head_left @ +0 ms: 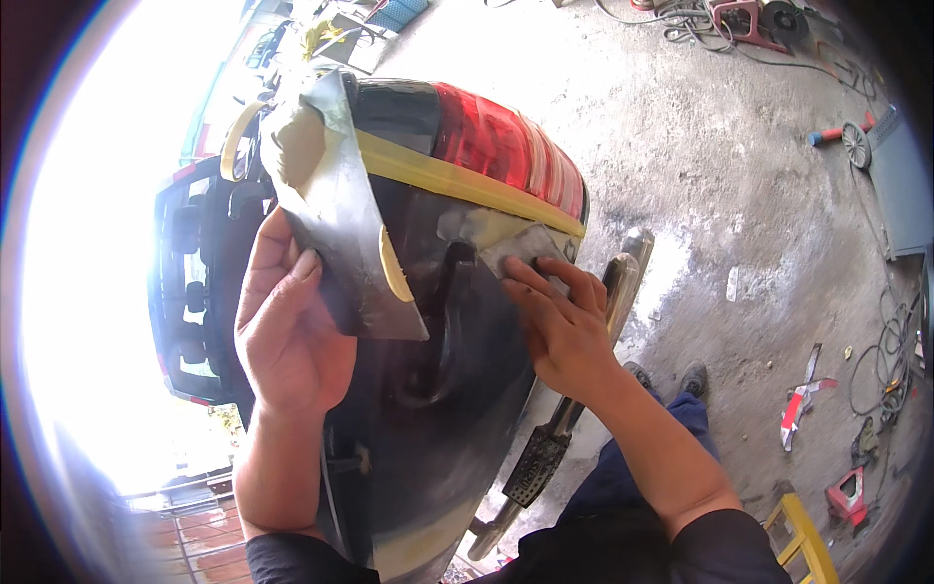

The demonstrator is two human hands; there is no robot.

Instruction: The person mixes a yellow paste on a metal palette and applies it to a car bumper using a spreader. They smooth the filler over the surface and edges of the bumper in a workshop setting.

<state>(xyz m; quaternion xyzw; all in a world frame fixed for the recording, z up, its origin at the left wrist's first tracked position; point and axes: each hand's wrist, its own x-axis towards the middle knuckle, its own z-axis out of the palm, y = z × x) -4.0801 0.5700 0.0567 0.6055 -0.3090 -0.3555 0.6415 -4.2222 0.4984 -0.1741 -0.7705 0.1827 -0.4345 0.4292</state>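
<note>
My left hand [287, 331] grips a bent grey metal plate [336, 214] by its edge, thumb toward the near side. Beige body filler [294, 144] sits in a lump at its far end, and a yellowish strip of filler [393, 265] lies along its right edge. My right hand [555, 311] pinches a flat grey spreader [528, 255] against the dark car panel. Pale filler [482, 226] is smeared beside the spreader. Yellow masking tape [457, 180] runs between this panel and the red tail light [496, 146]. The plate hides part of the panel.
A metal side bar [623, 282] with a black step pad [537, 465] runs along the car's right. Cables [885, 341], a red stand [848, 494] and a yellow frame [803, 540] are on the concrete floor [720, 195]. Another dark vehicle [195, 282] stands at left.
</note>
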